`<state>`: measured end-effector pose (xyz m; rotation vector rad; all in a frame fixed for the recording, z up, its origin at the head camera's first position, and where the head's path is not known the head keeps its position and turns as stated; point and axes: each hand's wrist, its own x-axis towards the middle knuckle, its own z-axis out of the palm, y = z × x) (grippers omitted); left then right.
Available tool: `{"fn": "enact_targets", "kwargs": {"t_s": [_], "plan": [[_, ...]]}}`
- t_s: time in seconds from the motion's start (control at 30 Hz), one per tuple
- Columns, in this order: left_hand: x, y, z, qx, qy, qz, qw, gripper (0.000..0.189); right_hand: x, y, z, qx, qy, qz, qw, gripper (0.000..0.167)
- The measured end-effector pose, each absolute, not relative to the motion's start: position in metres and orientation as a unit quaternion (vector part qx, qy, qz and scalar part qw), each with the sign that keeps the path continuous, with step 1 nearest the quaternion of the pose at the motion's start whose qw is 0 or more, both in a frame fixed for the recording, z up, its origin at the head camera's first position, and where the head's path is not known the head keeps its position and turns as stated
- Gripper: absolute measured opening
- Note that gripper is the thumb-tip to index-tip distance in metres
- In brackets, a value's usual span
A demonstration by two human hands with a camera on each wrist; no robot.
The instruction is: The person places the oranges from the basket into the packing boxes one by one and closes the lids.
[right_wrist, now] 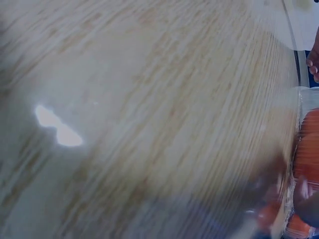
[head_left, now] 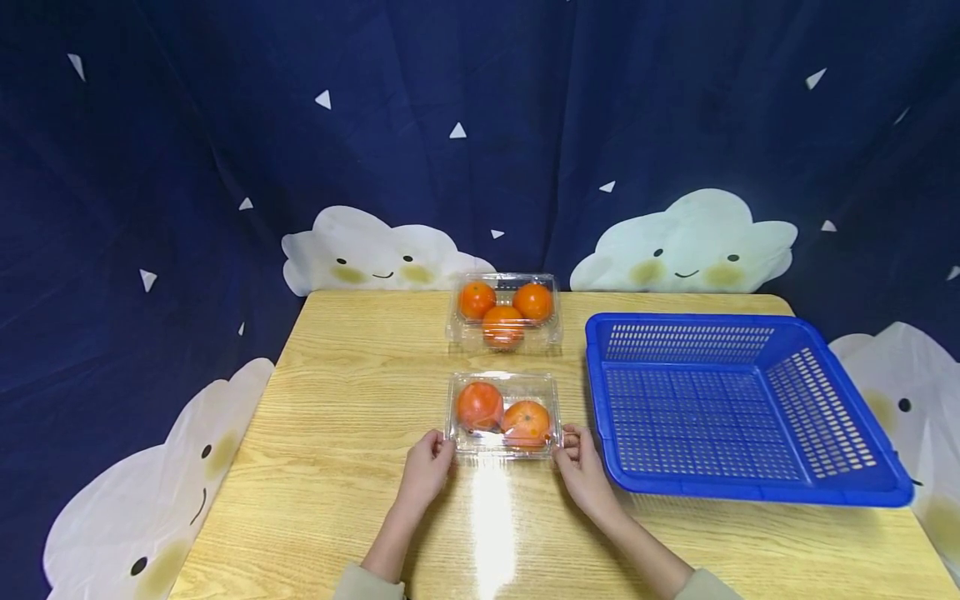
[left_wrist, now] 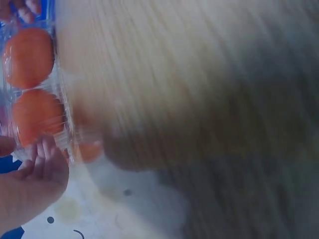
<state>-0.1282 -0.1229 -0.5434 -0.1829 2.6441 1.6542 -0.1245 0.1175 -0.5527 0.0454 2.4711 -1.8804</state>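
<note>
A clear plastic clamshell box with two round orange-red fruits inside lies low over the middle of the table, its lid down. My left hand pinches its near left corner between thumb and curled fingers. At the near right corner, my right hand grips the edge the same way. The left wrist view shows the left hand at the box's end, beside one fruit. In the right wrist view only part of the right hand appears at the edge.
Behind it, a second clear clamshell box holds three orange fruits at the table's back edge. A blue plastic basket stands to the right, near my right hand. A dark blue curtain with clouds hangs behind the wooden table.
</note>
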Motion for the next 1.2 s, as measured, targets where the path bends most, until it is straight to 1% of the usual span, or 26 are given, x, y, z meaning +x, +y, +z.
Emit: {"fn": "enact_targets", "kwargs": {"t_s": [0.03, 0.1, 0.23, 0.33, 0.4, 0.53, 0.67, 0.87, 1.2], "plan": [[-0.128, -0.122, -0.544, -0.051, 0.859, 0.51, -0.008, 0.012, -0.124, 0.118, -0.553, 0.003, 0.801, -0.598, 0.007, 0.041], [-0.128, -0.121, -0.545, -0.036, 0.876, 0.48, -0.04, 0.019, -0.124, 0.119, -0.554, -0.022, 0.81, -0.586, -0.016, 0.05], [-0.126, -0.121, -0.545, -0.002, 0.897, 0.431, -0.096, 0.042, -0.124, 0.119, -0.555, -0.055, 0.835, -0.544, -0.059, 0.062], [-0.125, -0.121, -0.544, 0.025, 0.906, 0.406, -0.118, 0.052, -0.124, 0.119, -0.556, -0.078, 0.852, -0.511, -0.077, 0.069], [-0.125, -0.122, -0.544, 0.042, 0.911, 0.393, -0.12, 0.056, -0.125, 0.118, -0.557, -0.095, 0.859, -0.495, -0.085, 0.072], [-0.126, -0.121, -0.544, 0.082, 0.917, 0.371, -0.123, 0.064, -0.126, 0.115, -0.556, -0.128, 0.866, -0.471, -0.105, 0.072], [-0.128, -0.118, -0.543, 0.118, 0.92, 0.35, -0.131, 0.066, -0.129, 0.112, -0.553, -0.158, 0.876, -0.437, -0.131, 0.07], [-0.13, -0.113, -0.544, 0.148, 0.925, 0.319, -0.145, 0.065, -0.132, 0.109, -0.547, -0.198, 0.89, -0.384, -0.149, 0.067], [-0.131, -0.106, -0.544, 0.159, 0.933, 0.274, -0.169, 0.057, -0.136, 0.103, -0.541, -0.247, 0.905, -0.288, -0.194, 0.056]]}}
